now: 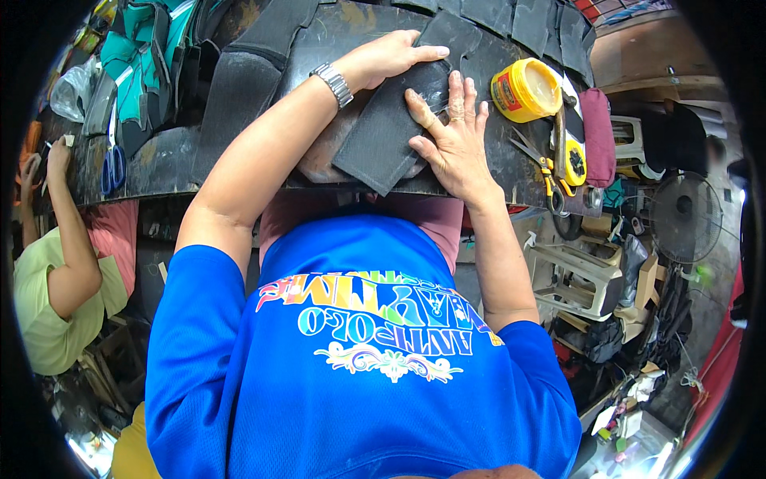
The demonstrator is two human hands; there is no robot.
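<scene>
A long black fabric panel [381, 137] lies slantwise on the worktable, its lower end over the near edge. My left hand [388, 60], with a metal-banded watch at the wrist, rests at the panel's upper left edge with fingers and thumb stretched out. My right hand [456, 148] lies against the panel's right side, fingers spread and smeared with a yellowish, glue-like film. Between the hands, a shiny wet patch [429, 84] marks the black surface. Right of my right hand stands an open yellow tub [527, 89] of pale paste.
Yellow-and-black scissors [546, 168], a yellow tape measure [574, 162] and a maroon pouch [597, 136] lie at the right. More black panels [239, 96] cover the table. At left are blue-handled scissors [112, 166], teal-and-black pieces [132, 68] and another person's arm [72, 231].
</scene>
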